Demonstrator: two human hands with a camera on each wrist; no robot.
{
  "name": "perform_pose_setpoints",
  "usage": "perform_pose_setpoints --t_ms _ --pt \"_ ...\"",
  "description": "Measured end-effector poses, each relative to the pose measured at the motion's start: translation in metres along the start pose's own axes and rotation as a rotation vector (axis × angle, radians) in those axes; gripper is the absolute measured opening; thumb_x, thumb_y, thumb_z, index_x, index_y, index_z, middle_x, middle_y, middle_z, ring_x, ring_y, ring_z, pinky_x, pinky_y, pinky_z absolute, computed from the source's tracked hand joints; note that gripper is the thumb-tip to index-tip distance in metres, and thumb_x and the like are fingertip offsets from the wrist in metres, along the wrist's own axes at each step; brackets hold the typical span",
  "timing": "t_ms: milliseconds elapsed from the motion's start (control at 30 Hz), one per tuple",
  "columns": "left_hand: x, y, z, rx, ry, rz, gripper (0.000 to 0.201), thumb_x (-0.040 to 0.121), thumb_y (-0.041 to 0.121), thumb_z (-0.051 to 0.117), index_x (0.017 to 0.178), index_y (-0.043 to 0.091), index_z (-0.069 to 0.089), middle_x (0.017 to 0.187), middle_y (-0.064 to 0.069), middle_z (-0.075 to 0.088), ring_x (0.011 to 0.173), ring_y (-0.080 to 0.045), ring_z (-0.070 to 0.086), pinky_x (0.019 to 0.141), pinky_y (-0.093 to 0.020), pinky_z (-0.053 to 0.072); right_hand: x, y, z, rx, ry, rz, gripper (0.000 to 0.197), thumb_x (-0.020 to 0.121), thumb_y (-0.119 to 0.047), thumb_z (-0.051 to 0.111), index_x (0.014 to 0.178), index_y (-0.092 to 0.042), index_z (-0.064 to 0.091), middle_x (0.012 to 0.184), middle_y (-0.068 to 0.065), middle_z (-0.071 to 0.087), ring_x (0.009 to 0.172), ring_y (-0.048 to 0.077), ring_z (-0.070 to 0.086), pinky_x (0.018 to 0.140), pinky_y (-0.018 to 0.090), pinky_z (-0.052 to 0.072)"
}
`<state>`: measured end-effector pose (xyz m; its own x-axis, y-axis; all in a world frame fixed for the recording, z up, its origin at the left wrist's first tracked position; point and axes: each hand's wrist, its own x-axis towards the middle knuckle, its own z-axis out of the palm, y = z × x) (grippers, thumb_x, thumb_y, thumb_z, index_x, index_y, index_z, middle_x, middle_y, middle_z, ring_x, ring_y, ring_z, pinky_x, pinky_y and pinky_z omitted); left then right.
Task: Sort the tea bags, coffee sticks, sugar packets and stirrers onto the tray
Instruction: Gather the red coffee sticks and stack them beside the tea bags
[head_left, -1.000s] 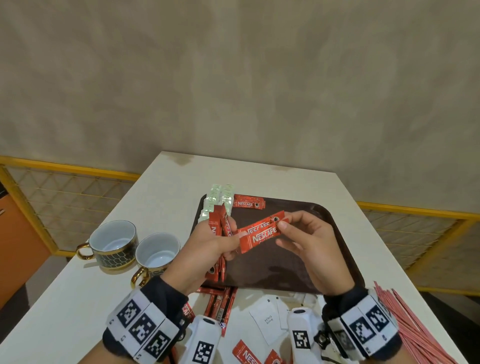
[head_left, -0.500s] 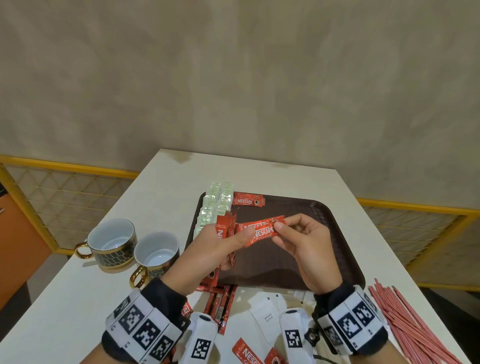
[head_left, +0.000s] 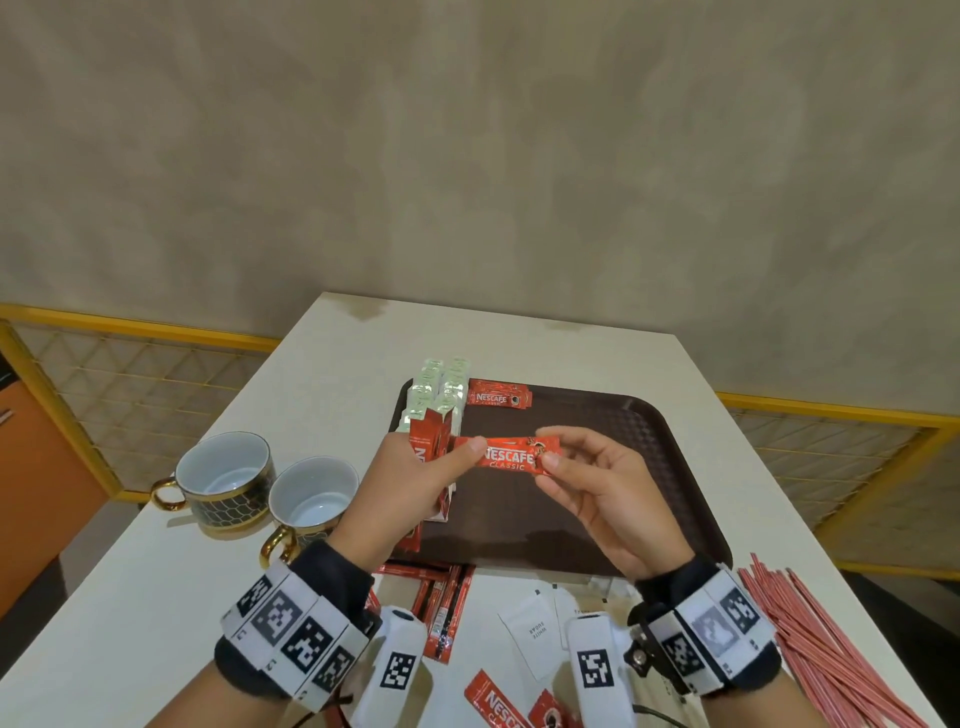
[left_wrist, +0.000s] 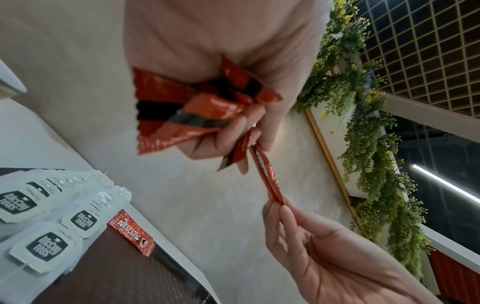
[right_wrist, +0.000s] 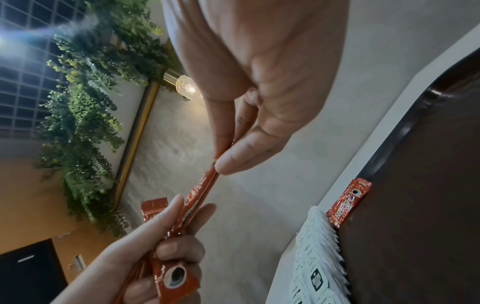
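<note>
— Coffee stick (head_left: 511, 456): where held?
— Above the tray (head_left: 670, 467), pinched at one end by the right hand (head_left: 610, 499), at the other by the left hand (head_left: 410, 488), which also clutches a bundle of sticks (head_left: 428, 447).
— Handling?
— Likely light, limp, slick foil; grip the crimped ends.
— Surroundings?
— Pale worktop (head_left: 311, 415); tea bags (head_left: 436, 395) on tray; plaster wall.

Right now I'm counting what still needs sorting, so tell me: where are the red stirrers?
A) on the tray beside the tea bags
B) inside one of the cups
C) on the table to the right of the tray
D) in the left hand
C: the red stirrers lie in a loose pile on the table, off the tray's right near corner.
</note>
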<state>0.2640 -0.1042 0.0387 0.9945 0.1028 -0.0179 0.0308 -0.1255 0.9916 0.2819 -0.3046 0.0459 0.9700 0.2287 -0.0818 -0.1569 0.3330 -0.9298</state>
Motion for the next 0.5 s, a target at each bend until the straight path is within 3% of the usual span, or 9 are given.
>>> perform_pose_setpoints --t_ms 133,267,400,500 --pt "-0.001 0.005 0.002 0.017 0.039 0.054 0.024 0.089 0.032 0.066 0.107 0.016 0.068 0.056 0.015 0.061 0.053 0.001 0.059 0.050 -0.008 0.040 0.004 0.008 0.002 -0.007 0.053 0.026 0.020 0.084 0.003 0.064 0.104 -0.001 0.067 0.100 0.016 0.070 0.092 0.021 0.070 0.066 0.022 0.059" --pt "0.002 0.013 0.001 0.058 0.082 0.075 0.005 0.090 0.030 0.066 0.088 0.025 0.066 0.084 -0.007 0.069 0.074 -0.012 0.064 0.064 -0.019 0.047 0.004 0.019 0.005 -0.070 0.044 0.105 0.024 0.086 -0.001 0.065 0.110 -0.001 0.064 0.104 0.017 0.071 0.090 0.021 0.071 0.066 0.022 0.059" --pt "0.003 0.013 -0.001 0.150 0.061 0.115 0.008 0.090 0.031 0.066 0.082 0.029 0.067 0.089 -0.001 0.071 0.083 -0.009 0.067 0.072 -0.017 0.049 0.004 0.027 0.008 -0.089 0.030 0.164 0.025 0.087 -0.003 0.065 0.112 0.000 0.064 0.105 0.017 0.070 0.091 0.021 0.071 0.068 0.022 0.059" --pt "0.005 0.010 -0.002 0.186 0.074 0.113 0.012 0.089 0.035 0.067 0.088 0.024 0.069 0.090 -0.003 0.072 0.085 -0.011 0.068 0.078 -0.026 0.053 0.004 0.029 0.010 -0.096 0.022 0.179 0.025 0.087 -0.003 0.065 0.113 -0.001 0.064 0.106 0.017 0.070 0.093 0.022 0.071 0.068 0.021 0.059"
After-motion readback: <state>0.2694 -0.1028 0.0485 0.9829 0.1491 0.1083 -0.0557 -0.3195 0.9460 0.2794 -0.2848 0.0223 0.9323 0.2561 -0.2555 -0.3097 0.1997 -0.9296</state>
